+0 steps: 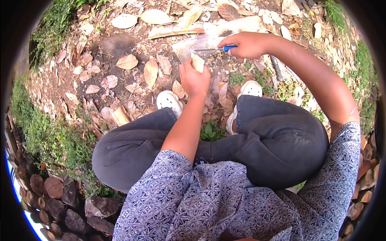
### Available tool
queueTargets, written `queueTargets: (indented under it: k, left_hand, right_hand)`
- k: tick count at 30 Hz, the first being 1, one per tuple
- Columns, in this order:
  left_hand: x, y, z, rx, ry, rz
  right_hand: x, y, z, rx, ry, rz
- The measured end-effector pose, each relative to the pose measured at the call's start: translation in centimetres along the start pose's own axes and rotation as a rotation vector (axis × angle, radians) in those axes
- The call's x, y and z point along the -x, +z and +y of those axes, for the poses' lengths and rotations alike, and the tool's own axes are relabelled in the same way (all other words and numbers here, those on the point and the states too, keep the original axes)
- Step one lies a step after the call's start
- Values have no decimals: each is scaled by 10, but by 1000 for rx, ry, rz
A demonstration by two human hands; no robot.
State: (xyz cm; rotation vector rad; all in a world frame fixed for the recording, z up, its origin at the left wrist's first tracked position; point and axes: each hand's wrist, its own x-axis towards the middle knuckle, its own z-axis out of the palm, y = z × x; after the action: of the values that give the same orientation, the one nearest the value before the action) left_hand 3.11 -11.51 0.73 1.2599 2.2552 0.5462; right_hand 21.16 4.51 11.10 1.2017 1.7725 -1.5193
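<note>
At upper centre, the left hand (194, 80) gripped a pale wooden piece (197, 63), probably light and stiff, best held low; the right hand (248, 45) clasped a blue-handled tool (227, 48).

I am standing outdoors, in what is looking like a yard or garden: dry fallen leaves (155, 17) are lying strewn over bare brown earth (144, 48), and low green plants (44, 132) are growing along both sides. Cut logs (54, 187) are resting piled at left and right, and bright daylight is falling across the ground.
</note>
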Motion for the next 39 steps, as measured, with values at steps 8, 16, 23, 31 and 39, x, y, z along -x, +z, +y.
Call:
queueTargets:
  k: [8, 16, 23, 31, 39]
  left_hand:
    - [-6, -5, 4, -18, -17, -61]
    - [-8, -15, 20, -75, -177, -126]
    - [-11, -15, 20, -99, -205, -136]
    - [-12, -16, 14, -73, -203, -153]
    - [-15, -15, 14, -74, -217, -155]
  right_hand:
    - [-38, -15, -22, 238, -23, -135]
    - [-29, -13, -45, 231, -7, -80]
    - [-17, -27, -89, 164, 132, -190]
    - [-31, -26, -100, 345, 71, -163]
    - [-48, -33, -104, 463, 122, -252]
